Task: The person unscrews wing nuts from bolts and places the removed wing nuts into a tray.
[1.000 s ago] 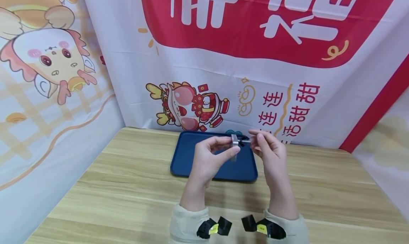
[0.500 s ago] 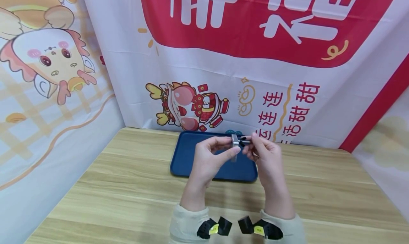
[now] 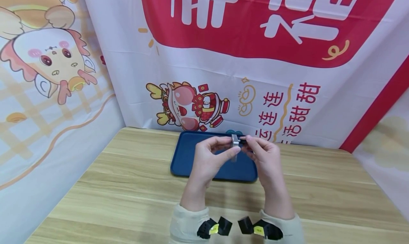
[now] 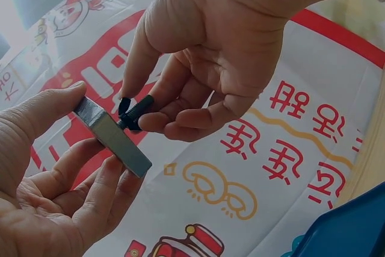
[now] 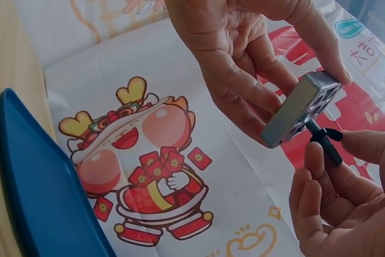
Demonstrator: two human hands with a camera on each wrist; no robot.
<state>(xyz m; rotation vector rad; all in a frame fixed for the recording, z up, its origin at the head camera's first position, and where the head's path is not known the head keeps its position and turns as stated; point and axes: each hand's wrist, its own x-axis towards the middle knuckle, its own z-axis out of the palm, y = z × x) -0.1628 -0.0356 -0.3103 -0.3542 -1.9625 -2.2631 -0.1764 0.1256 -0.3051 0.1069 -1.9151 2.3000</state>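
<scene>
My left hand (image 3: 209, 157) holds a flat grey metal block (image 4: 114, 139) on edge, thumb on one end and fingers against its lower side and end. A dark threaded bolt (image 5: 329, 152) sticks out from the block's ribbed face, towards the right. On the bolt, close to the block, sits a small black wing nut (image 5: 329, 133). My right hand (image 3: 266, 157) pinches this nut between thumb and fingertips, its other fingers curled below. Both hands are raised above the blue tray (image 3: 182, 159). In the head view the fingers hide most of the nut and bolt.
The tray lies on a wood-grain table (image 3: 127, 187), near its back edge. A white and red printed cloth (image 3: 134, 66) hangs right behind the tray, and another printed cloth (image 3: 80, 120) stands along the left side.
My right hand has moved left along the bolt towards the block, and its lifted fingers have closed in on the wing nut. The left hand and block have stayed in place.
</scene>
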